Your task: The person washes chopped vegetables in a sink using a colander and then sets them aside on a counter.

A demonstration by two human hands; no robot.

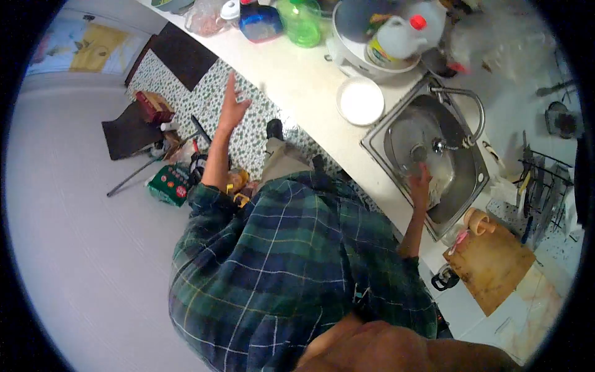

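My left hand (233,111) is held out over the patterned floor, to the left of the counter. Its fingers are stretched and apart, with nothing in them. My right hand (421,180) reaches down into the metal sink (460,189). Its fingers are bent against a small, round greyish thing (419,152), too blurred to name. Around that thing a larger round, see-through shape shows in the basin, and something pale lies beside my wrist. The curved faucet (478,111) arches over the basin from its far side.
On the counter (282,77) stand a white bowl (361,101), a white pot (341,53) with a red-capped jug (396,41), and a green bottle (302,22). A wooden cutting board (491,268) lies nearer me, beside a dish rack (545,186). A green bag (169,185) sits on the floor.
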